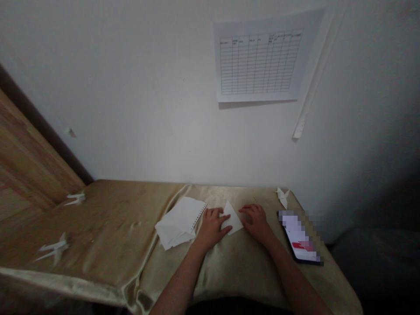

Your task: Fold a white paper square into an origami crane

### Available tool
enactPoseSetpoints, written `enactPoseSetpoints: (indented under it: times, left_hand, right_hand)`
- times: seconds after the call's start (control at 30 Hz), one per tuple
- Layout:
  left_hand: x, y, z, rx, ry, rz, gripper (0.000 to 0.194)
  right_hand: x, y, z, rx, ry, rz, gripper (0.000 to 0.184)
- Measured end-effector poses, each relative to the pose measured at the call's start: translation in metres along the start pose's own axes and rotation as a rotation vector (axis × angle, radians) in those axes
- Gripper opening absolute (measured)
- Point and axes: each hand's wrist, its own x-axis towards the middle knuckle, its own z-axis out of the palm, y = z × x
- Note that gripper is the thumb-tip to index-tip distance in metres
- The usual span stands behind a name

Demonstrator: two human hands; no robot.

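Observation:
A white folded piece of paper [232, 222] with a pointed top lies on the cloth-covered table between my hands. My left hand [211, 226] rests at its left side, fingers apart, with the thumb and index finger lying on the paper. At the right corner of the paper is my right hand [257, 222], its fingers spread and slightly bent, the tips close to the edge. Whether the right fingertips touch the paper I cannot tell. Just left of my left hand lies a stack of loose white sheets [180, 218], one with a perforated edge.
A phone [302, 245] with a lit screen lies to the right. Behind it sits a folded paper bird [283, 197]. Two more white folded figures, one near [55, 249] and one farther [76, 199], stand at the left. A printed table sheet [259, 65] hangs on the wall.

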Motion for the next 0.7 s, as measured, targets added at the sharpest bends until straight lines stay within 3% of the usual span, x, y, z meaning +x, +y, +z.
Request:
enactPoseSetpoints:
  times: [0.17, 0.4, 0.7]
  left_hand:
    - [0.0, -0.001, 0.003, -0.031, -0.047, -0.001, 0.042]
    - [0.001, -0.003, 0.003, -0.014, 0.034, -0.03, 0.029]
    - [0.002, -0.007, 0.012, 0.052, 0.039, -0.094, 0.043]
  right_hand:
    - [-0.002, -0.005, -0.004, 0.039, -0.107, -0.101, 0.043]
    - [-0.007, -0.009, -0.004, 0.068, -0.238, -0.107, 0.06]
    - [-0.008, -0.017, -0.004, 0.022, -0.155, -0.175, 0.029]
